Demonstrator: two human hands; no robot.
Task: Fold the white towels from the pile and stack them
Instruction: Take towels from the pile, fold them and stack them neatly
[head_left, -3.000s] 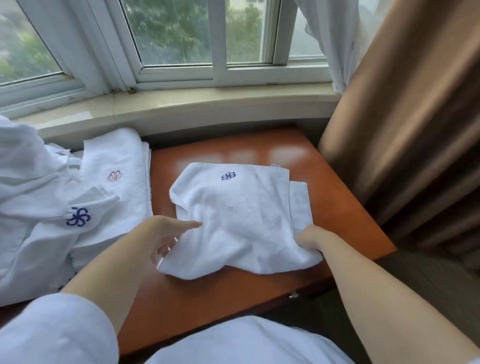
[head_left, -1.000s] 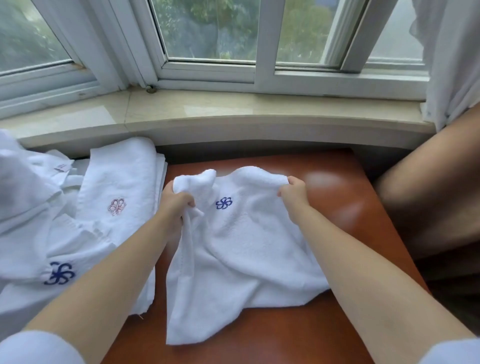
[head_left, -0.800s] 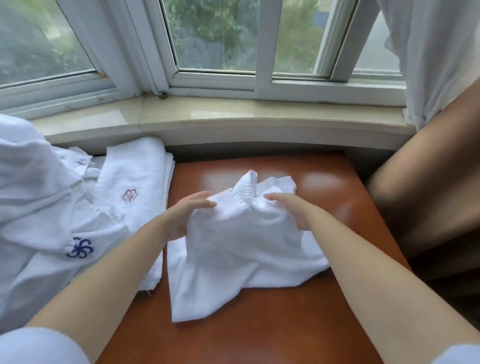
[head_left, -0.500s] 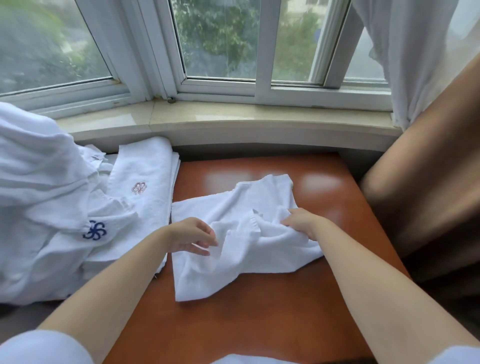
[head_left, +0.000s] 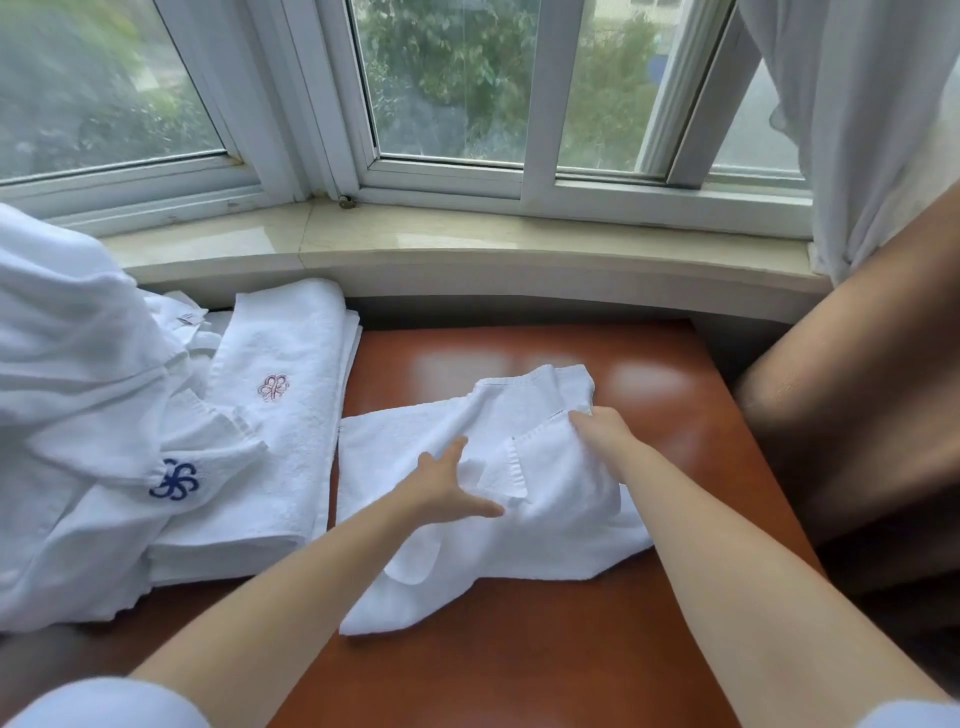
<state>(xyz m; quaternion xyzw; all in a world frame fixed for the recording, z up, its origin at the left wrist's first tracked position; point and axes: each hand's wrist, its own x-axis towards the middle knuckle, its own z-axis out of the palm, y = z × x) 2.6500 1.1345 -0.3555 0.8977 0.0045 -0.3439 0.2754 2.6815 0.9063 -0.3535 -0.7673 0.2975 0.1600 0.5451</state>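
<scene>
A small white towel (head_left: 550, 530) lies rumpled and partly folded in the middle of the reddish-brown table (head_left: 519, 649). My left hand (head_left: 441, 488) rests flat on its left half, fingers spread and straight. My right hand (head_left: 597, 431) holds a hemmed edge of the towel near its far right corner; how its fingers close on the cloth is partly hidden. To the left, a folded white towel with a small red emblem (head_left: 283, 415) lies on a stack. Further left is the loose pile of white towels (head_left: 78, 415), one with a blue emblem.
A stone window sill (head_left: 467, 254) and white window frames run along the far side of the table. A brown curtain (head_left: 857, 389) hangs at the right edge, with a sheer white curtain (head_left: 862, 104) above it.
Both hands took the towel's far edge, lifted it and brought it toward me, folding the blue emblem out of sight. My left hand has since opened flat on the cloth.
</scene>
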